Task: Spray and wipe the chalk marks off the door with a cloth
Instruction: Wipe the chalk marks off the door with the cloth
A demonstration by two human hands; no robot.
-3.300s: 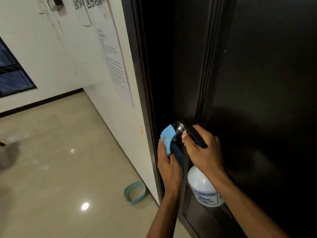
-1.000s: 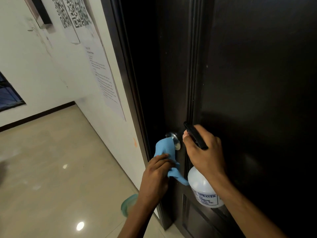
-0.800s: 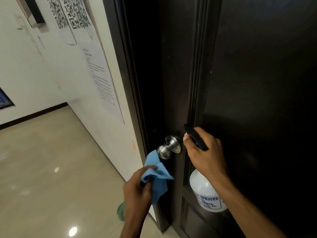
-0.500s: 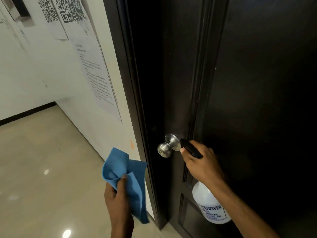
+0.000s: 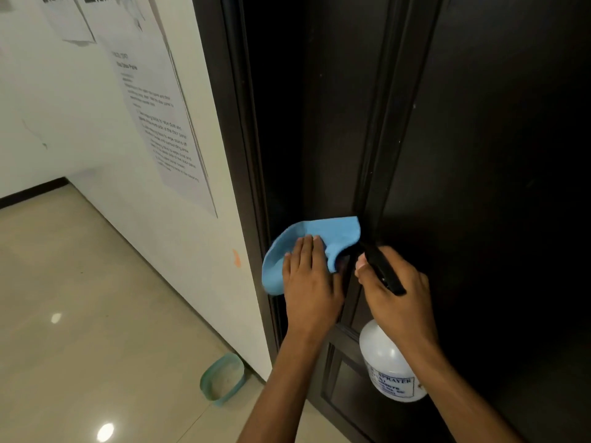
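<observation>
The dark brown door (image 5: 479,139) fills the right side of the view. My left hand (image 5: 311,286) presses a blue cloth (image 5: 323,235) flat against the door's left stile, where the knob is; the knob itself is hidden under cloth and hand. My right hand (image 5: 396,302) grips the black trigger head of a white spray bottle (image 5: 388,369), which hangs down in front of the lower panel. A few faint pale specks show on the door higher up; no clear chalk marks are visible.
A white wall (image 5: 80,116) with taped paper sheets (image 5: 160,116) runs along the left, with an orange smudge (image 5: 236,259) near the frame. A small teal tub (image 5: 224,378) sits on the beige tiled floor (image 5: 80,314) by the door frame.
Half a second ago my left hand held the cloth low and away from the door, with the knob bare. Now it has risen and pressed the cloth over the knob area. The right hand stayed put.
</observation>
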